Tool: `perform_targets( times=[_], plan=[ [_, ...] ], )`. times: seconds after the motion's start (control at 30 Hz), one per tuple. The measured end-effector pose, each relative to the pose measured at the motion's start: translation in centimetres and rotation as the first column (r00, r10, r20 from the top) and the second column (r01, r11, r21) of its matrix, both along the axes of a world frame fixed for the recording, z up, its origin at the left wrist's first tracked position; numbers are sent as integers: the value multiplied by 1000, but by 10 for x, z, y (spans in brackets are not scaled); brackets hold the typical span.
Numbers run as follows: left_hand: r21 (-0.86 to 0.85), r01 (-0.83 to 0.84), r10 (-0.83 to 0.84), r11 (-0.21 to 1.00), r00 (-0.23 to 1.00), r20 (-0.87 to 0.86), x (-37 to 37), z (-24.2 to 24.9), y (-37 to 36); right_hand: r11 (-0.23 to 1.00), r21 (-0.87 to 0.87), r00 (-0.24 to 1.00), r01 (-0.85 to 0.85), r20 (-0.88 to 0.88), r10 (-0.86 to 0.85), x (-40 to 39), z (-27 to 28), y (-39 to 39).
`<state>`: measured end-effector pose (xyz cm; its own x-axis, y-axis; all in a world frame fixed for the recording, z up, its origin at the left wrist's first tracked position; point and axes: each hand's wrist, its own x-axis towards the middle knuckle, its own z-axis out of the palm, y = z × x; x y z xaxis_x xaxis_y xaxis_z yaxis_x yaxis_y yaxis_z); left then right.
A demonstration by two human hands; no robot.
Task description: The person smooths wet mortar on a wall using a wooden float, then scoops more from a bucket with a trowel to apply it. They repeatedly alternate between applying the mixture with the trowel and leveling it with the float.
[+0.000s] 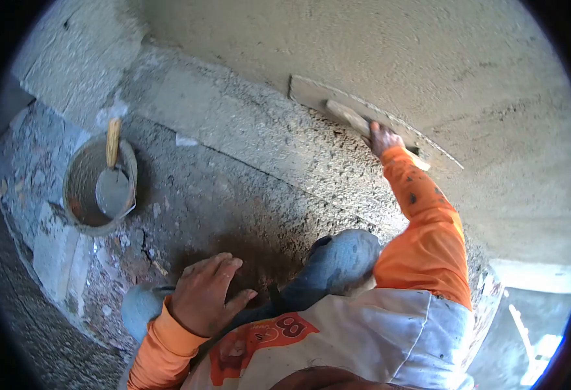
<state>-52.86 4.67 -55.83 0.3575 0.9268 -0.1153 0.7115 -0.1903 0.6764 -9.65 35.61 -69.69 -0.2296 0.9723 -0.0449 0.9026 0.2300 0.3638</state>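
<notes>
My right hand (384, 138) is wrapped round the handle of a long plastering float (318, 95). The float's flat board lies against the wet grey plaster of the wall (389, 52), its long edge coated with mortar. Over my bent knee hangs my left hand (207, 292), holding nothing, with the thumb apart from the fingers. A mortar-stained bucket (75, 170) stands to the left, and a trowel (112, 144) with a wooden handle leans inside it, its rounded blade smeared grey.
A rough cement ledge (214, 104) runs along the foot of the wall. Rubble and broken pieces (58, 247) cover the ground around the bucket. My knee (344, 260) is close to the ledge. A pale edge and a bright area (539, 344) lie at lower right.
</notes>
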Motion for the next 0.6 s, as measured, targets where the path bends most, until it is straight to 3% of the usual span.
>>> perform_targets(
  times=[0.13, 0.2, 0.23, 0.27, 0.37, 0.4, 0.43, 0.5, 0.6],
  plan=[
    [-10, 30, -30, 999, 998, 54, 1, 9, 1, 988, 126, 996, -87, 2, 87, 44, 3, -13],
    [-50, 68, -63, 996, 992, 110, 2, 6, 6, 972, 181, 986, -152, -44, 162, -3, 15, 1],
    [-36, 71, -67, 997, 993, 101, 1, 4, 8, 990, 124, 990, -62, -121, 77, -47, 32, 11],
    [-65, 29, -24, 997, 998, 64, -1, 1, 9, 984, 161, 980, -77, -169, 104, -80, 44, 29],
    [-103, -49, 52, 993, 998, 24, -8, 0, 10, 991, 125, 973, 55, -229, -25, -167, 155, 50],
    [-108, -96, 97, 989, 995, 4, -12, 0, 9, 935, 354, 968, -36, -219, 120, -169, 176, 65],
    [-117, -87, 89, 989, 996, 6, -13, -1, 10, 934, 356, 975, 17, -214, 63, -179, 218, 66],
    [-168, -82, 95, 982, 993, 71, -14, -4, 17, 902, 364, 919, 233, -386, -81, -210, 324, 15],
    [-186, -38, 53, 982, 996, 78, -17, -9, 22, 763, 594, 885, 254, -460, 64, -185, 410, -1]
  ],
)
